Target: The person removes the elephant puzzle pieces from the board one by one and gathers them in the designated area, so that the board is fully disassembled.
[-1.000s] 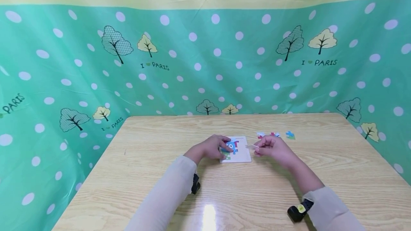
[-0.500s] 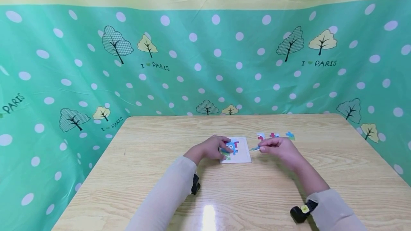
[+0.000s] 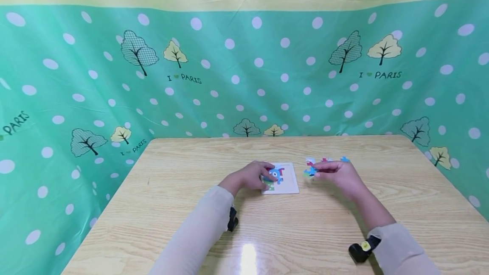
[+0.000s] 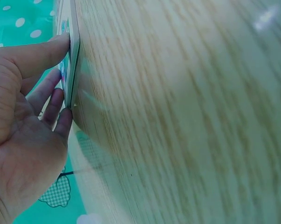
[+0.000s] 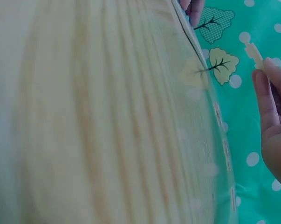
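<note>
A square jigsaw puzzle board (image 3: pixel 289 183) lies flat on the table, part of it filled with a blue cartoon figure that has a big eye. My left hand (image 3: pixel 251 175) rests on its left side, covering some of the picture; in the left wrist view the thumb and fingertips touch the board's face and edge (image 4: pixel 75 51). To the right of the board, my right hand (image 3: pixel 341 176) pinches a blue and green puzzle piece (image 3: pixel 309 172) between thumb and fingers, above the table. The right wrist view shows that piece (image 5: pixel 254 54) edge-on, raised off the surface.
Behind the right hand lie a red and white puzzle piece (image 3: pixel 310 161), another with red (image 3: pixel 324 160), and a blue one (image 3: pixel 344 159), partly covered by the hand. A polka-dot curtain (image 3: pixel 259 75) hangs along the wooden table's (image 3: pixel 191 160) back edge.
My right hand has moved slightly right, away from the board, and turned the pinched puzzle piece so that its coloured face shows. The left hand has stayed on the board.
</note>
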The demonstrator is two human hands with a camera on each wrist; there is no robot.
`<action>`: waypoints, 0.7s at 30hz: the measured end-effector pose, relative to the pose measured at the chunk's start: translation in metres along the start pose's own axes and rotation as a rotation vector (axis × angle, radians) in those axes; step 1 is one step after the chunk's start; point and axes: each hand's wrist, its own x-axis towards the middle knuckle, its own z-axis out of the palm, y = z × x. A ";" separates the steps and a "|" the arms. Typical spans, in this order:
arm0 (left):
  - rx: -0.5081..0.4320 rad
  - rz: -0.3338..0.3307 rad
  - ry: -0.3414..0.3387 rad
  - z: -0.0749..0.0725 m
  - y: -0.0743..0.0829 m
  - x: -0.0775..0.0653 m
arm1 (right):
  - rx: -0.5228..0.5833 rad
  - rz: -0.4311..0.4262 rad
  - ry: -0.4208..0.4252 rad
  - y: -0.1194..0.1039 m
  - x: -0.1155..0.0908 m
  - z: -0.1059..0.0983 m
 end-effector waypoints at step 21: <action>-0.003 -0.002 -0.007 -0.002 0.001 -0.001 | -0.282 0.086 -0.021 0.008 0.017 -0.012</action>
